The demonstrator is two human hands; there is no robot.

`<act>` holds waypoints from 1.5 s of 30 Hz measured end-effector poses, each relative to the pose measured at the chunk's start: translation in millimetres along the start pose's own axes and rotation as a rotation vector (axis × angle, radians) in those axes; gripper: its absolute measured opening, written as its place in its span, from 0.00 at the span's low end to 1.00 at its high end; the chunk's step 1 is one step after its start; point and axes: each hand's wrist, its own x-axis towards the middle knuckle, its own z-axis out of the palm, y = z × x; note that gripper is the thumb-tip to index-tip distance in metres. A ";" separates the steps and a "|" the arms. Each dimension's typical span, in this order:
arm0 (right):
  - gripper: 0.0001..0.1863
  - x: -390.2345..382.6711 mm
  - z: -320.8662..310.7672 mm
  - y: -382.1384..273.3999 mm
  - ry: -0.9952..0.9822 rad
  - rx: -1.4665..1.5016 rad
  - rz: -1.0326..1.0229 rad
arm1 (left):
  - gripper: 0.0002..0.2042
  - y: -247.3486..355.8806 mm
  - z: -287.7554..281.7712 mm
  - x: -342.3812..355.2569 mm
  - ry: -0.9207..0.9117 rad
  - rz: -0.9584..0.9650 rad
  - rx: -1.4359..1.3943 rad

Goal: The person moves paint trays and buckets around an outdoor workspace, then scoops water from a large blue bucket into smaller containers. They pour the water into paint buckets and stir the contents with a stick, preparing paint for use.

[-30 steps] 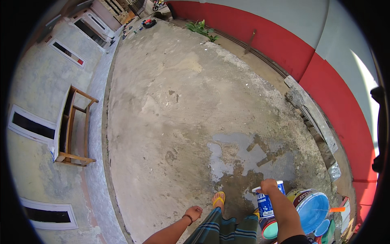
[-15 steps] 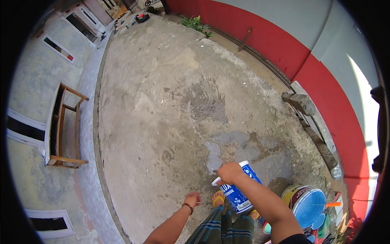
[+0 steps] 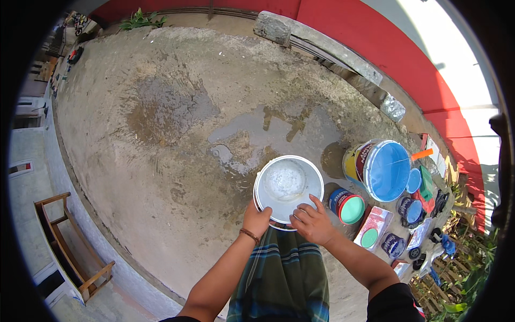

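Note:
A white plastic paint bucket (image 3: 284,182) is in front of me, its open mouth facing up toward me. The inside is pale with a smeary grey-white bottom. On its left near side, my left hand (image 3: 256,221) grips the rim, thumb along the edge. My right hand (image 3: 312,221) is curled over the near right part of the rim, forefinger raised a little. The bucket's outer wall is mostly hidden from this angle. Below it shows my green checked sarong (image 3: 284,268).
At right stand a large bucket (image 3: 387,170) of blue liquid with an orange handle (image 3: 422,154), a can (image 3: 351,208) of green paint and several smaller containers. Wet concrete (image 3: 252,129) spreads ahead. A concrete bench (image 3: 338,47) lines the red wall; a wooden bench (image 3: 75,252) stands left.
The bucket has gone from hanging tilted in my right hand to mouth-up between both hands. My left hand has come onto its rim. The view has swung right.

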 end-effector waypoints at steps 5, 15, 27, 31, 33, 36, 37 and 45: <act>0.11 -13.2 -2.4 7.8 0.215 0.103 0.394 | 0.31 17.6 9.3 -6.8 -0.116 0.172 0.080; 0.17 -51.7 59.2 106.2 1.184 1.706 1.768 | 0.19 32.6 -41.2 15.5 0.240 0.360 0.249; 0.11 -17.5 14.9 -13.1 0.416 0.211 0.490 | 0.25 79.0 34.0 13.5 -0.081 0.012 0.582; 0.13 -41.5 9.7 -30.8 0.386 0.129 0.352 | 0.19 57.9 46.8 7.5 -0.122 0.056 0.818; 0.13 -57.7 7.1 -24.8 0.374 0.140 0.356 | 0.19 43.0 49.9 8.5 -0.120 0.110 0.717; 0.13 -74.1 -8.5 -23.0 0.263 0.334 0.375 | 0.19 22.2 54.3 7.4 -0.114 0.491 0.750; 0.12 -77.0 -17.0 -24.7 0.309 0.383 0.463 | 0.21 18.6 55.2 6.9 -0.118 0.488 0.722; 0.07 -111.4 -123.0 -5.2 0.844 1.225 0.868 | 0.25 21.5 57.5 11.6 -0.115 0.506 0.608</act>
